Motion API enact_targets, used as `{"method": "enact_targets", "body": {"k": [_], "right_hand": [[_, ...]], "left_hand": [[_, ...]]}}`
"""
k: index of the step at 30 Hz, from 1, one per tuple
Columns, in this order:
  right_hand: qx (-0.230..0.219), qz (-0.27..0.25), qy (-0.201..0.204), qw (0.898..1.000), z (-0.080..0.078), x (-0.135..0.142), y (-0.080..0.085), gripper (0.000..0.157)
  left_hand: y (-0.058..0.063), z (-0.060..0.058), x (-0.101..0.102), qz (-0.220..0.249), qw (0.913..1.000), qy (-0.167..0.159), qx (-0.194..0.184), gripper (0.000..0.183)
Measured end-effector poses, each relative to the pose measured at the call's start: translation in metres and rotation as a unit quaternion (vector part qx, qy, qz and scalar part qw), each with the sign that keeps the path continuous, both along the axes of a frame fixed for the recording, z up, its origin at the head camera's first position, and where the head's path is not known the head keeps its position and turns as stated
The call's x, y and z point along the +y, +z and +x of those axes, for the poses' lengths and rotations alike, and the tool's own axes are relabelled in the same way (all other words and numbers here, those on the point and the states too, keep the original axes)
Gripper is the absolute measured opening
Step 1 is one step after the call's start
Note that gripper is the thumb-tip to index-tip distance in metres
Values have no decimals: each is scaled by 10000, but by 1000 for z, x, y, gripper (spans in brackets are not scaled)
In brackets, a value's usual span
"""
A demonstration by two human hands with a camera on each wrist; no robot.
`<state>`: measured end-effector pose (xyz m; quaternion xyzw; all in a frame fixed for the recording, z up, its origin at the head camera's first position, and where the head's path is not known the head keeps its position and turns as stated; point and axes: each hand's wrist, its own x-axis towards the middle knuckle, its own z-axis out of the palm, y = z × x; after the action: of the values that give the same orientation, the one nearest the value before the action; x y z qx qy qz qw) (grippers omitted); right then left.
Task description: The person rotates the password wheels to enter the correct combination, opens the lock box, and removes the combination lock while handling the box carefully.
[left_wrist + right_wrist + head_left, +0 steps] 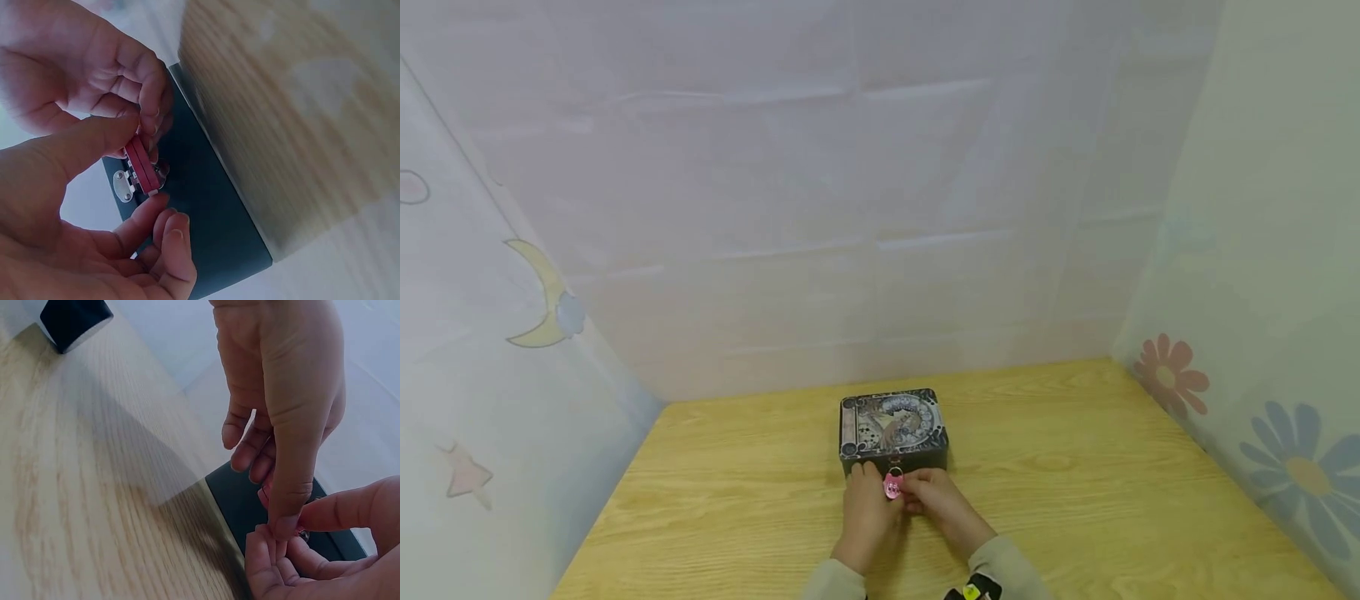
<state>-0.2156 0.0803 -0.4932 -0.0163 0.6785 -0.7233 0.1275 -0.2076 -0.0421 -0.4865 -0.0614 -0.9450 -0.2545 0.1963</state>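
Observation:
A pink padlock (892,485) hangs by its silver shackle at the front of a dark tin box (895,465) with a patterned lid. In the left wrist view its reddish body (144,165) shows from the side, beside a riveted metal hasp (123,185) on the box's front. My left hand (867,508) holds the padlock from the left, thumb and index finger at its opposite edges. From the right, my right hand (942,504) pinches the padlock's edge, its fingertips meeting the left thumb. Fingers partly hide the padlock in the right wrist view.
The box stands on a light wood table (737,492), toward the back. A pale sheet wall (865,208) rises behind the table, with printed side sheets left and right. A black object (75,322) shows in the right wrist view's corner.

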Motion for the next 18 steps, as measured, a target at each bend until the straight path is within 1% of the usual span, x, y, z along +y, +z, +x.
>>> {"method": "enact_targets", "body": {"k": [6,8,10,14,18], "right_hand": [[23,-60,39,10000,1,1,1,28],[8,-27,37,10000,2,0,1,28],[12,7,49,10000,2,1,1,28],[69,31,92,9999,2,1,0,27],[116,-4,104,9999,0,1,0,27]], "left_hand": [[-1,-1,1,-626,9979,83,141,47],[0,-1,1,-721,9972,67,165,46],[1,0,1,-699,9974,15,168,44],[3,0,1,-446,9989,-137,87,38],[4,-2,0,-263,9995,-178,10,35]]}}
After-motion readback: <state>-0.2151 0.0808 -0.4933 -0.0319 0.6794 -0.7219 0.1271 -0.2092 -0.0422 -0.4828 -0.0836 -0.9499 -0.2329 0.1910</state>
